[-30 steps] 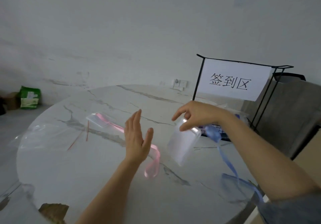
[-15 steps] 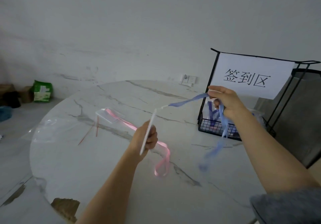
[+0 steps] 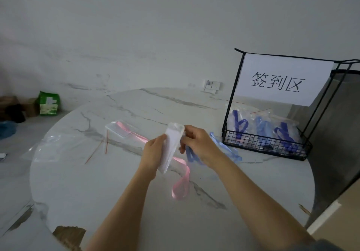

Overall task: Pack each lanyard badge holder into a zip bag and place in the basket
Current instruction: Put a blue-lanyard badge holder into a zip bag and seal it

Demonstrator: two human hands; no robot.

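Clear holder [image 3: 171,147] at frame centre, over the table [image 3: 116,188], gripped by left hand [image 3: 154,153]; blue lanyard [image 3: 191,156] bunched in right hand [image 3: 198,145], just beside. Hands close together. Wire basket [image 3: 266,145] at right, filled bags [image 3: 261,126] inside. Flat bags [image 3: 58,145] at left.

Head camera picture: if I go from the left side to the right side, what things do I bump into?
Green packet → clear zip bag → pink-lanyard badge holder → left hand → white badge holder that it grips → right hand, holding the blue lanyard → wire basket.
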